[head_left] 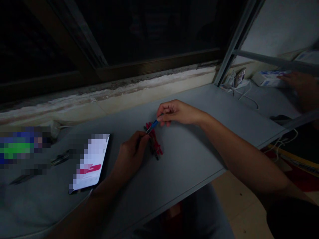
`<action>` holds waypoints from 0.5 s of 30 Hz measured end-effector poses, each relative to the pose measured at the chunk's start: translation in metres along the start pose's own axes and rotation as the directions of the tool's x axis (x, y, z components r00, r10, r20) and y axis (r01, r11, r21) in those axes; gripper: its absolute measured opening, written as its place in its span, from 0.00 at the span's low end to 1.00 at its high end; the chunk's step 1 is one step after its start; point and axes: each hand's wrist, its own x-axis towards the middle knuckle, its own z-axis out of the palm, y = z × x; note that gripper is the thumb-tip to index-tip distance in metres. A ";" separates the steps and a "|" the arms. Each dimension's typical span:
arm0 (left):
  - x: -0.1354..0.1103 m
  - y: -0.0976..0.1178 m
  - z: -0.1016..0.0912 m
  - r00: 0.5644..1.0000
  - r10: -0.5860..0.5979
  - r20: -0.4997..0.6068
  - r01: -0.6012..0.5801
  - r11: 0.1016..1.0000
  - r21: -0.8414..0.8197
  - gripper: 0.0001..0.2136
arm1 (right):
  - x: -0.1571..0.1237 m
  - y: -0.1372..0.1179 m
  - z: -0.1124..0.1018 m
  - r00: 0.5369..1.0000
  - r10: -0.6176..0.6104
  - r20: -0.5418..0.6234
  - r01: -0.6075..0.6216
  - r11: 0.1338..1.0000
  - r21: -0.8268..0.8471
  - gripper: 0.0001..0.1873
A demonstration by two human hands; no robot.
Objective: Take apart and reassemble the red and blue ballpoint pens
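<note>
A slim blue pen (153, 126) is held at a slant above the desk, one end in each hand. My left hand (132, 149) is closed on its lower end. At the upper end, my right hand (171, 113) pinches it between thumb and fingertips, the other fingers loosely curled. Right beneath the pen lies a small heap of slender red and dark pieces (157, 146); in the dim light I cannot make out their kind. A lit phone (93, 162) lies left of my left hand, its screen partly blurred out.
The grey desk (184, 152) runs along a wall beneath a dark window (159, 30). Pens (58, 159) and a blurred blue-green item (18, 146) lie at left. Beyond a metal post (228, 63), another person's hand (299, 83) touches a white box (267, 79) near cables (234, 86).
</note>
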 end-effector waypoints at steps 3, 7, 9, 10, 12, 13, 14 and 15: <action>0.000 -0.002 0.000 1.000 0.027 0.012 -0.027 0.999 0.017 0.15 | -0.001 -0.001 0.000 0.999 0.033 0.031 -0.028 0.990 -0.139 0.24; 0.000 -0.004 -0.002 0.997 0.055 -0.054 -0.051 0.995 0.080 0.16 | -0.002 -0.003 0.003 0.999 0.041 0.007 -0.039 0.978 -0.203 0.28; -0.002 -0.002 -0.003 0.994 0.068 -0.083 -0.059 0.993 0.104 0.16 | -0.003 -0.006 0.004 0.999 0.046 -0.009 -0.047 0.983 -0.176 0.29; -0.003 -0.001 -0.003 0.993 0.074 -0.089 -0.065 0.992 0.107 0.16 | -0.003 -0.007 0.004 0.998 0.050 -0.029 -0.054 0.987 -0.154 0.30; -0.007 0.004 -0.003 0.989 0.128 -0.072 -0.121 0.989 0.086 0.19 | -0.002 -0.010 0.004 0.993 0.061 -0.097 -0.070 0.993 -0.091 0.29; -0.009 0.007 -0.002 0.982 0.183 -0.042 -0.181 0.981 0.065 0.21 | -0.002 -0.011 0.004 0.989 0.066 -0.135 -0.074 0.996 -0.058 0.27; -0.011 0.009 -0.001 0.967 0.256 -0.002 -0.256 0.966 0.036 0.22 | -0.002 -0.012 0.004 0.984 0.075 -0.161 -0.080 0.996 -0.026 0.26; -0.014 0.011 0.001 0.943 0.331 0.041 -0.332 0.943 0.001 0.22 | -0.001 -0.012 0.004 0.982 0.086 -0.169 -0.087 0.996 0.002 0.24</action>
